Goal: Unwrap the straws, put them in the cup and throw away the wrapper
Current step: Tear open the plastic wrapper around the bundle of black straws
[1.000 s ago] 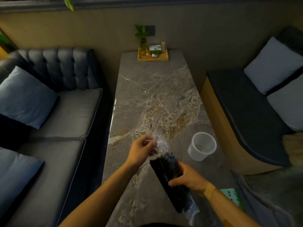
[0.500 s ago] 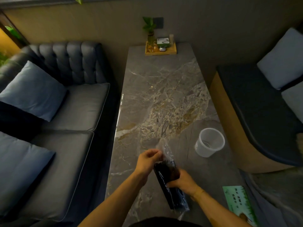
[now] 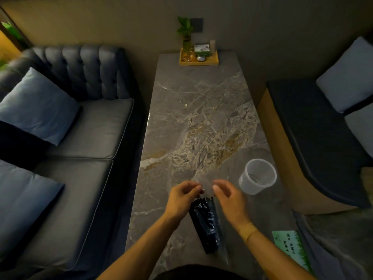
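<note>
A bundle of black straws (image 3: 205, 223) in a clear plastic wrapper (image 3: 205, 184) hangs over the near part of the marble table (image 3: 197, 118). My left hand (image 3: 181, 199) pinches the wrapper's open top from the left. My right hand (image 3: 230, 197) pinches the same top from the right. Both hands hold the loose film just above the straw ends. A clear plastic cup (image 3: 257, 176) stands upright on the table, to the right of my right hand and apart from it.
A wooden tray (image 3: 198, 59) with a small plant and bottles sits at the table's far end. A dark sofa (image 3: 80, 138) with blue cushions runs along the left. A bench seat (image 3: 314, 138) is on the right. A green card (image 3: 290, 249) lies near the right edge.
My right hand has let go of the straw bundle's middle and moved up to the wrapper's top, opposite my left hand. The camera view has shifted slightly.
</note>
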